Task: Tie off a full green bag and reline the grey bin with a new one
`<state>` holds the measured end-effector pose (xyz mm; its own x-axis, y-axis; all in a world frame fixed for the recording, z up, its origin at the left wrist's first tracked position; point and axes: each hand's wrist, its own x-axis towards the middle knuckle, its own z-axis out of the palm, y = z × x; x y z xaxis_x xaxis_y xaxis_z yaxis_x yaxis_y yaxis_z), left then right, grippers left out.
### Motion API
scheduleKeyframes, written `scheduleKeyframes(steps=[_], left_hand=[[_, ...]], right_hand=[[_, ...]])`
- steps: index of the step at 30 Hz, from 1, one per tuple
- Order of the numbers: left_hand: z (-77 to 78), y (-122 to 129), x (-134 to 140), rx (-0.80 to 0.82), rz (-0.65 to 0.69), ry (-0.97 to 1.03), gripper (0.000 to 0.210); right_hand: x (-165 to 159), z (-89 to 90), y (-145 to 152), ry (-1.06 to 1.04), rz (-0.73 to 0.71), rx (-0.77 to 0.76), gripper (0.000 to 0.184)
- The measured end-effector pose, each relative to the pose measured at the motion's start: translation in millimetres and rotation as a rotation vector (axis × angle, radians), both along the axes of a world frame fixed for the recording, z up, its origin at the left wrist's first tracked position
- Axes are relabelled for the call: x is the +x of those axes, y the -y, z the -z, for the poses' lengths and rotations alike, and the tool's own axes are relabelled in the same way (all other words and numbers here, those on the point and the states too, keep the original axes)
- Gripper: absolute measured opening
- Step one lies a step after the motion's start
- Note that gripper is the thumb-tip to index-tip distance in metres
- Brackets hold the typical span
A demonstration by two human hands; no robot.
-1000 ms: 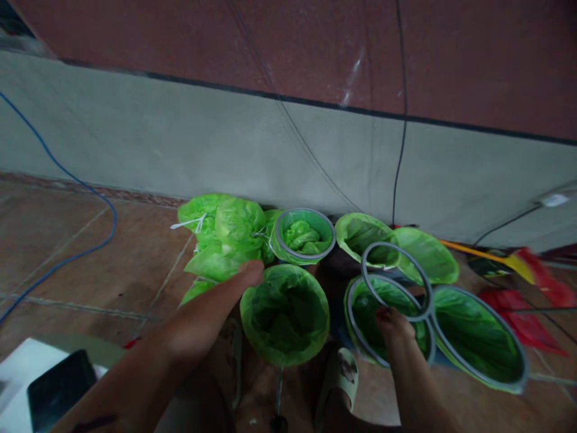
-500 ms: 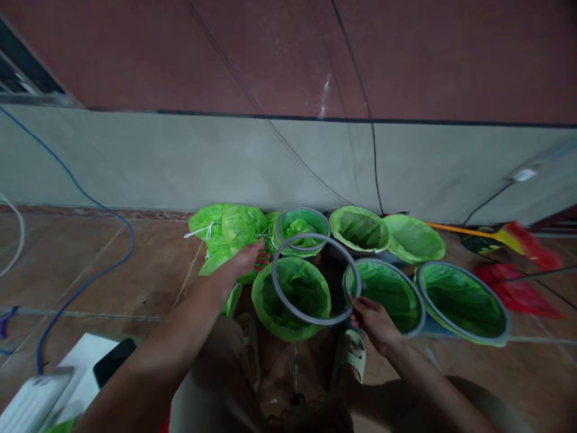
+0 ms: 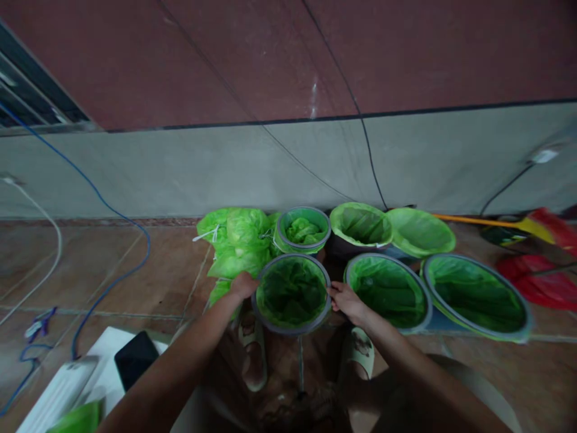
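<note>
A grey ring (image 3: 288, 329) sits around the mouth of the front bin between my feet, over its green bag liner (image 3: 293, 291). My left hand (image 3: 244, 285) is closed at the ring's left side, its fingertips partly hidden. On the opposite side, my right hand (image 3: 346, 299) pinches the ring between thumb and fingers. Just behind stands a bin (image 3: 325, 237) with a grey ring and crumpled green bag inside. Tied green bags (image 3: 243, 231) lie heaped beyond my left hand. To the right of my right hand is another lined bin (image 3: 387, 291) with a grey ring.
More green-lined bins (image 3: 360, 225) stand along the wall and at right (image 3: 475, 294). A red dustpan (image 3: 536, 279) and a yellow-orange handle (image 3: 480, 221) lie farther right. At left are a blue cable (image 3: 115, 279), a dark phone (image 3: 135, 359) and a white box (image 3: 106, 346).
The grey ring has come down from above onto the front bin's mouth. My left hand has moved from near the tied bags to the ring's left side.
</note>
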<state>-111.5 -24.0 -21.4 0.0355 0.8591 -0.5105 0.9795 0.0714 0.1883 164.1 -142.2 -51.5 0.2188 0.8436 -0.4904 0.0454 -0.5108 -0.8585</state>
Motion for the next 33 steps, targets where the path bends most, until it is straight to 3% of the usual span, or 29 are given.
scheduleKeyframes(steps=[4, 7, 12, 17, 24, 33], left_hand=[[3.6, -8.7, -0.3, 0.039, -0.026, -0.014, 0.034], [8.4, -10.0, 2.6, 0.029, 0.014, 0.007, 0.03], [12.7, -4.1, 13.2, 0.064, 0.087, 0.008, 0.028], [9.8, 5.1, 24.6, 0.072, 0.191, -0.046, 0.033], [11.2, 1.7, 22.4, 0.026, 0.246, -0.099, 0.033], [21.7, -6.2, 18.9, 0.066, 0.2, -0.112, 0.034]], right_hand=[[1.4, 4.9, -8.4, -0.013, -0.02, 0.022, 0.015], [6.5, 8.8, -11.1, 0.08, -0.049, -0.042, 0.013], [19.8, 11.3, -16.7, 0.585, -0.183, -0.099, 0.012], [29.8, 14.3, -18.0, 0.958, -0.26, -0.2, 0.03], [22.7, 15.2, -19.4, 1.005, -0.393, -0.245, 0.025], [13.2, 23.4, -25.6, 1.017, -0.289, -0.195, 0.024]])
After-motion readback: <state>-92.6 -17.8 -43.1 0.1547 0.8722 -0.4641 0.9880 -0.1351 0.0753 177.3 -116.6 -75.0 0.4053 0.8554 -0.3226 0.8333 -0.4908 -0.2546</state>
